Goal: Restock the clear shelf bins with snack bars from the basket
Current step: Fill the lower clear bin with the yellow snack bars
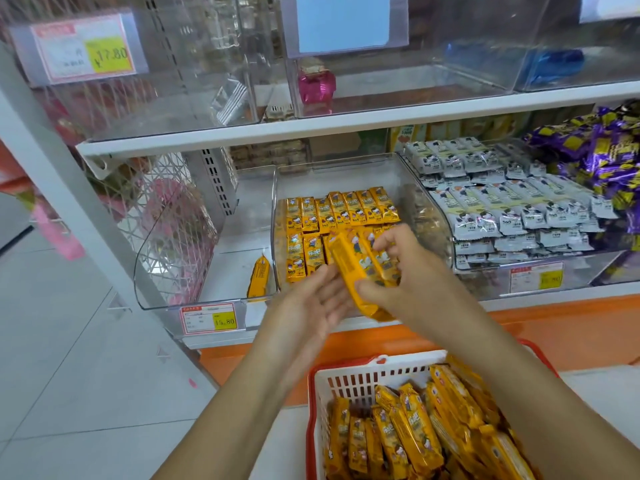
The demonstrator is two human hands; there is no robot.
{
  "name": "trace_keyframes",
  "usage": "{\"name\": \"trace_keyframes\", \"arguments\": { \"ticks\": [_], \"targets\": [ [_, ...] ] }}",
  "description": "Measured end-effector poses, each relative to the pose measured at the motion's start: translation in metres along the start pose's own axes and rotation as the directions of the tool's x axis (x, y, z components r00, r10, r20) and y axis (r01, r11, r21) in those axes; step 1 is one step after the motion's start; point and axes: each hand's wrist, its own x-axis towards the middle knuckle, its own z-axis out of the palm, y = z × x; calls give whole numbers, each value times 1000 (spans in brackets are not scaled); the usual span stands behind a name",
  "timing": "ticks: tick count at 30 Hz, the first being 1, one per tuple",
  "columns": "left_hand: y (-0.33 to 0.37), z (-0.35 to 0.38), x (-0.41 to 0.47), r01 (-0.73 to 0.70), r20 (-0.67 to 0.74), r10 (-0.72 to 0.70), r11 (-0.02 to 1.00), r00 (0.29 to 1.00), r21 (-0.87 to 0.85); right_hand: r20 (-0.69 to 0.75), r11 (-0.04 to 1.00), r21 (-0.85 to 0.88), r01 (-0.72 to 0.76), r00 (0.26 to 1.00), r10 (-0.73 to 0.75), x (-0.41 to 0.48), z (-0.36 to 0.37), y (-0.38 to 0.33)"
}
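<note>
Right hand (405, 271) is clamping several snack bars (353, 268), thumb against fingers; left hand (311, 306), fingers straight, is steadying them. They are looking light, slick: gripping mid-length seems safest

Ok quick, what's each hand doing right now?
The left hand is open, straight fingers against the yellow foil-wrapped snack bars.
The right hand is closed, holding that bunch of bars.

- Middle bin (346, 174): open top, bare floor beyond the far row of yellow bars (341, 209); upper shelf (311, 128) overhangs.
- Left bin (221, 278): roomy, one stray bar (258, 277) near its right wall.
- Right bin (485, 275): white bars (502, 209) heaped high.
</note>
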Motion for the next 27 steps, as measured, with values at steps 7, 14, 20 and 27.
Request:
{"name": "trace_keyframes", "arguments": {
  "ticks": [7, 14, 20, 27],
  "targets": [
    [13, -20, 8, -232, 205, 473, 0, 857, 973, 52, 942, -302, -145, 984, 169, 72, -12, 11],
    [7, -30, 32, -188, 217, 306, -123, 927, 974, 66, 909, -368, -198, 969, 238, 96, 30, 31],
    [0, -33, 41, -116, 166, 265, -194, 950, 974, 63, 915, -401, -49, 995, 80, 77, 44, 36],
    [-7, -34, 26, -243, 307, 520, -189, 797, 951, -190, 970, -242, 34, 978, -82, 40, 18, 34]
  ]
}}
